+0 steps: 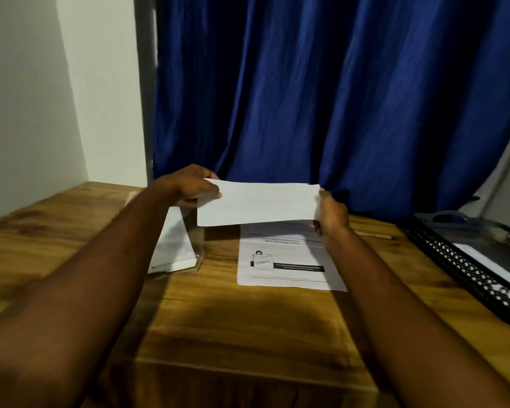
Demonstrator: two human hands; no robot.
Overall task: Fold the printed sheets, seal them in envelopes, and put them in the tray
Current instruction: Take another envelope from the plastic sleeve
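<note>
both hands hold a white paper (256,204) in the air over the far middle of the wooden surface (218,325), toward 12 o'clock. i cannot tell if it is a folded sheet or an envelope. the left hand (186,184) pinches its short edge at 9 o'clock, with the thumb on top. the right hand (331,216) pinches the edge at 3 o'clock, and its fingers (324,197) are curled on the paper. under it a printed sheet (289,260) lies flat. what seems a pack of envelopes (174,245) lies at 10 o'clock, and the black mesh tray (465,272) is at 3 o'clock. the paper looks light, thin and easy to bend. i think it is best held gently at two opposite edges, so that it does not crease or slip.
</note>
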